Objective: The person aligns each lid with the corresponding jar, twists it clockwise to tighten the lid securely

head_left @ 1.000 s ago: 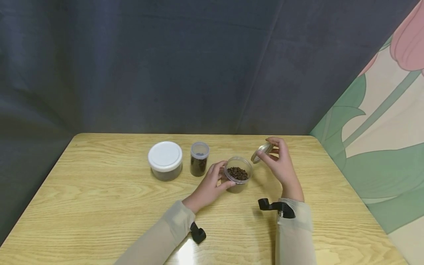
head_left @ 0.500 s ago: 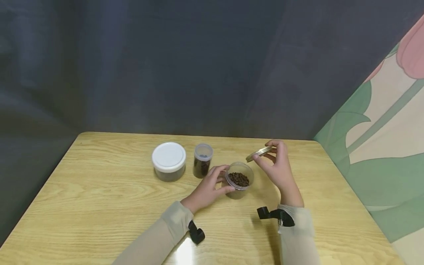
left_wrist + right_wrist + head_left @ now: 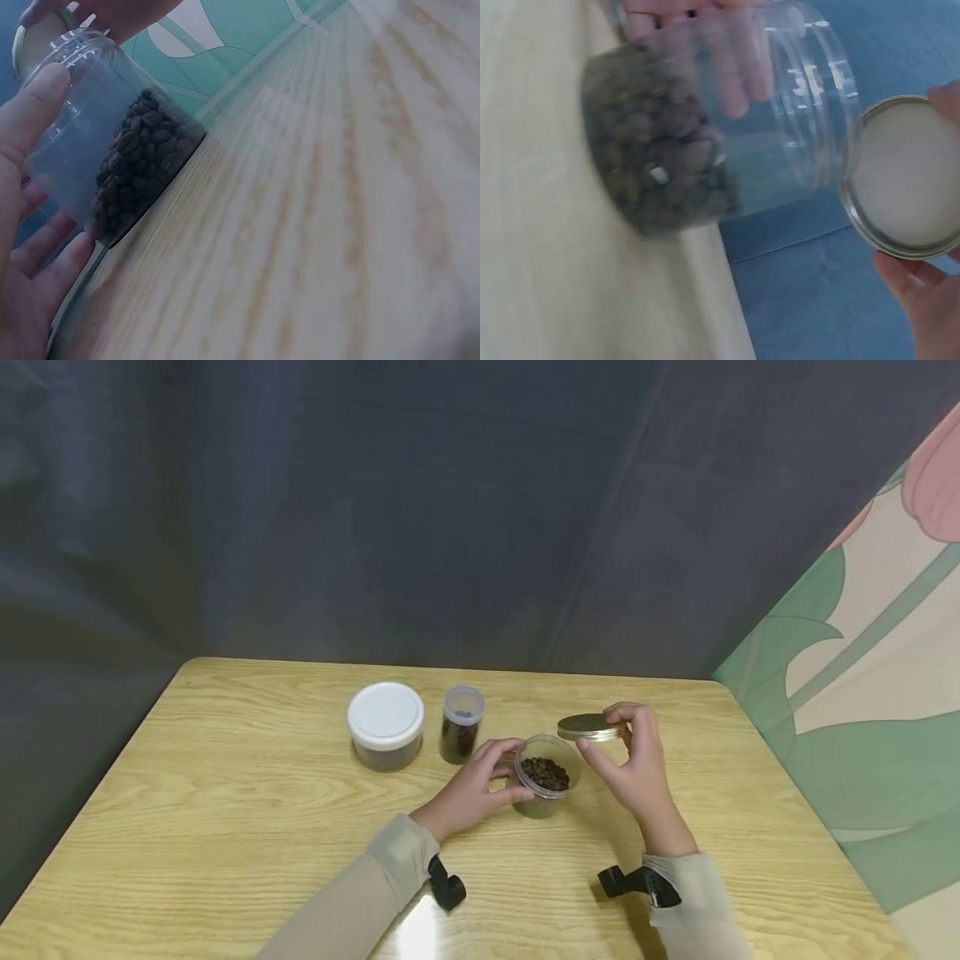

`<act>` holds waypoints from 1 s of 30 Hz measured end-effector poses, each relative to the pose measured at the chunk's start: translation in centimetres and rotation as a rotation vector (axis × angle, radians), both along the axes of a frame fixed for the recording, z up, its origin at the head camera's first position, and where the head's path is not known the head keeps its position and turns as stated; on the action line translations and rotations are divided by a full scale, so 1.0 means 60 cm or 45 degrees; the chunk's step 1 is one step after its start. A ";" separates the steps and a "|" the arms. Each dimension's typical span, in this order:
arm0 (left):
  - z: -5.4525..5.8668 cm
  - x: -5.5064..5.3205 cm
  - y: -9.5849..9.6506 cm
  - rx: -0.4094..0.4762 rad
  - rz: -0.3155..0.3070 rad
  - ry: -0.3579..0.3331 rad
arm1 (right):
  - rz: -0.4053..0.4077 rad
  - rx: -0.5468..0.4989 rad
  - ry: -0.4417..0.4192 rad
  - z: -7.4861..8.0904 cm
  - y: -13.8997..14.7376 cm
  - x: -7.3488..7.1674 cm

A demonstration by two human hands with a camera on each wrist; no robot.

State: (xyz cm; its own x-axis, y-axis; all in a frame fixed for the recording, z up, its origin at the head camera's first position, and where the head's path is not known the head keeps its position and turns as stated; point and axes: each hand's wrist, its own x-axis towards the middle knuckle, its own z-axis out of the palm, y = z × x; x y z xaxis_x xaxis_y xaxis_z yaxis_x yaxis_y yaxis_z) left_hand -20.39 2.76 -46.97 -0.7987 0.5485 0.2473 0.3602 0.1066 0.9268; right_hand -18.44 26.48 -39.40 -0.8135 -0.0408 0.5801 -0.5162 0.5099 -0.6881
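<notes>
A clear plastic jar (image 3: 534,808) of coffee beans (image 3: 546,774) stands uncovered on the table. My left hand (image 3: 468,789) grips it from the left, with the thumb (image 3: 37,101) up near the rim and the other fingers round its far side. Just above the rim's far right, my right hand (image 3: 636,768) holds a gold metal lid (image 3: 588,727) by its edge between thumb and fingers. In the right wrist view, the pale underside of the lid (image 3: 907,180) faces the jar's mouth. Through the clear wall, the beans (image 3: 142,154) fill the lower part of the jar.
Left of the jar stands a slim clear jar (image 3: 459,742) with dark contents and a translucent top. Further left is a wide tub (image 3: 386,718) under a white lid. A dark curtain (image 3: 420,527) hangs behind the wooden table (image 3: 247,777).
My right hand has come lower and nearer, turning the lid from a steep tilt to almost level, so its gold top shows. The left hand keeps its grip on the jar.
</notes>
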 end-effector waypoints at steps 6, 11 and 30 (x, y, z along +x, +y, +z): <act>-0.002 0.000 -0.004 -0.007 0.011 -0.028 | 0.099 -0.004 0.178 0.018 -0.020 0.038; -0.001 0.005 -0.007 0.005 0.004 -0.062 | 0.131 -0.004 0.272 -0.018 -0.008 0.030; 0.002 -0.003 -0.005 0.035 -0.076 -0.057 | 0.506 -0.050 0.244 -0.074 0.013 0.010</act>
